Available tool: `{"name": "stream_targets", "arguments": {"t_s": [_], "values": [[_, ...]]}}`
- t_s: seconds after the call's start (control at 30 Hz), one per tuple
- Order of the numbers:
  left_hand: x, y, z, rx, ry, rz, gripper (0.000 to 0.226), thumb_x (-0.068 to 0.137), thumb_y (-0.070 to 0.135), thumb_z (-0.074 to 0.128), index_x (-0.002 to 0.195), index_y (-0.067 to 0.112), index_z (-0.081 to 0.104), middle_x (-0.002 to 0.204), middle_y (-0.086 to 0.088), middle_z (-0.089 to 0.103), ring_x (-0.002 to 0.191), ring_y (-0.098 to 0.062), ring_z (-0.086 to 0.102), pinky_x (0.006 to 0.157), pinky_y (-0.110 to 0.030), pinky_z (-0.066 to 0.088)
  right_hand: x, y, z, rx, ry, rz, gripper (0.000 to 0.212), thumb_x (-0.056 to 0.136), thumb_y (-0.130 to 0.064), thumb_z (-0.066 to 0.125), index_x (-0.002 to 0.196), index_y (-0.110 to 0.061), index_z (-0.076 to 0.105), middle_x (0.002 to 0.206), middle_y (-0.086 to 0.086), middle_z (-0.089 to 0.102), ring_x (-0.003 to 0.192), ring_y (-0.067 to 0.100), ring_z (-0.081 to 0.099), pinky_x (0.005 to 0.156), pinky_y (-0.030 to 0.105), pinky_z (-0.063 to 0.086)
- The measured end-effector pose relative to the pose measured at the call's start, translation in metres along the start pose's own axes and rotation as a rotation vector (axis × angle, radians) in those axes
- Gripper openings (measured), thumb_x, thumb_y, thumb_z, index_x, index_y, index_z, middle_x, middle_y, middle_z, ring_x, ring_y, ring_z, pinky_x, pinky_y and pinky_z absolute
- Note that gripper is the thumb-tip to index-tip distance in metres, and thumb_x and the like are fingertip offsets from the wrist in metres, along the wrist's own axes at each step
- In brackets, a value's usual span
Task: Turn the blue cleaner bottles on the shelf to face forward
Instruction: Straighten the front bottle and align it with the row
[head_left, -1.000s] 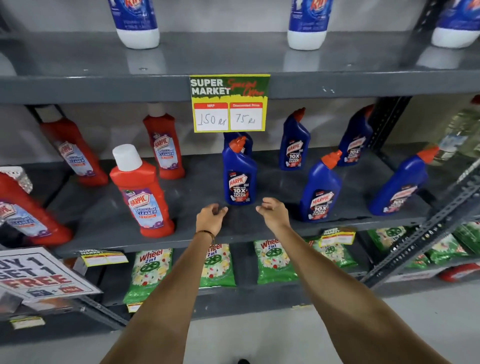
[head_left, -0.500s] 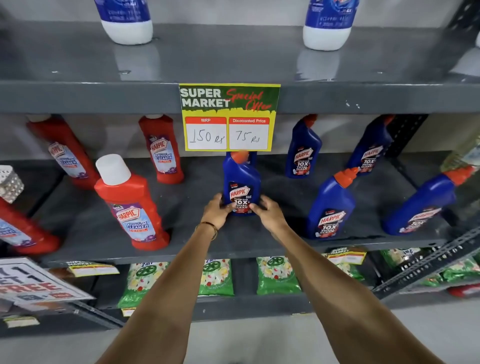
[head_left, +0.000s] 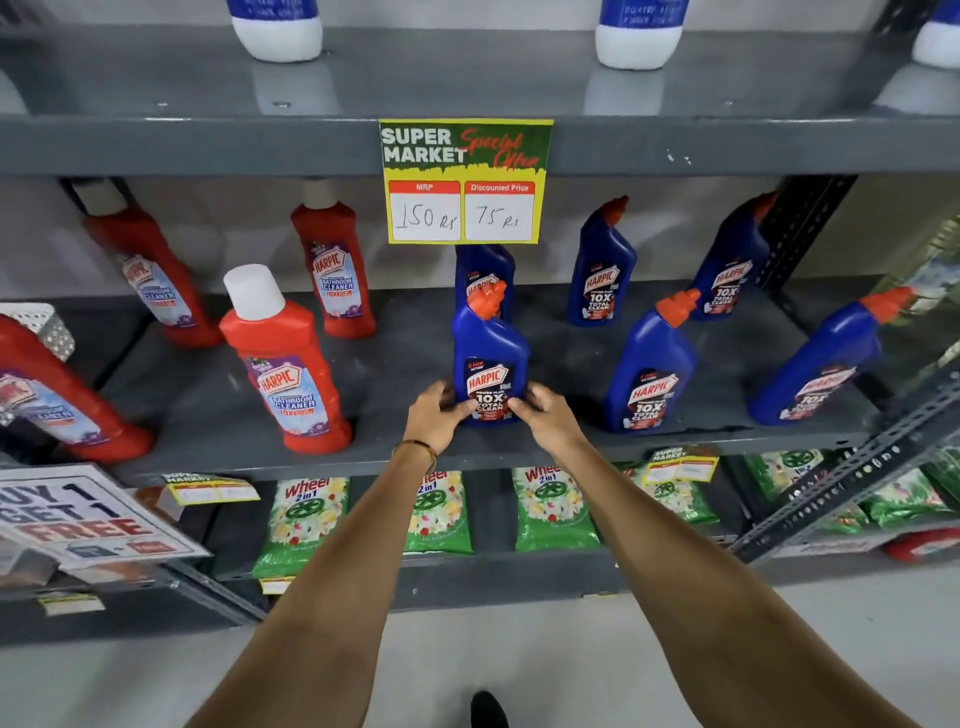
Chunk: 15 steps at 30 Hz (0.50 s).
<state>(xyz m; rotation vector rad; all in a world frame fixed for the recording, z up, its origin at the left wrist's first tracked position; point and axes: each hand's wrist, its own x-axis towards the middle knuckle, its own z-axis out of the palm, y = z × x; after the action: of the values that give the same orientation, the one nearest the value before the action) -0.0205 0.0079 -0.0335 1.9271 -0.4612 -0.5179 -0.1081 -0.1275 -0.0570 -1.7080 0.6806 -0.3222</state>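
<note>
Blue plastic, upright, stands on the middle shelf (head_left: 218, 415) near its front edge: the front-centre blue bottle (head_left: 489, 358), long axis vertical, label towards the camera. Left hand (head_left: 435, 415) and right hand (head_left: 546, 415) flank its base, each about equally near, fingers (head_left: 465, 406) curled against the lower label from either side, pinching the bottle between them. Any further turn would be about that vertical axis. More blue bottles (head_left: 652, 369) stand to the right and behind.

Single head view, close, facing forward-down at grey shelf (head_left: 218, 415), arms reaching from bottom edge.
</note>
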Motion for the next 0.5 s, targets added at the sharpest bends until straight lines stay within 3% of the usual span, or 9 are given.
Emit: {"name": "stream_targets", "arguments": {"t_s": [0.5], "values": [[-0.024,-0.002,0.000,0.026,0.008,-0.001,0.043,0.081,0.017,0.067,0.119,0.003,0.053,0.123,-0.016,0.063,0.113,-0.027,0.059,0.100,-0.039,0.047,-0.023,0.000,-0.004,-0.054,-0.020,0.015,0.030,0.089,-0.016,0.058,0.117,-0.006,0.057,0.121,0.015,0.065,0.112,0.025,0.060,0.101,0.043,0.047]]}}
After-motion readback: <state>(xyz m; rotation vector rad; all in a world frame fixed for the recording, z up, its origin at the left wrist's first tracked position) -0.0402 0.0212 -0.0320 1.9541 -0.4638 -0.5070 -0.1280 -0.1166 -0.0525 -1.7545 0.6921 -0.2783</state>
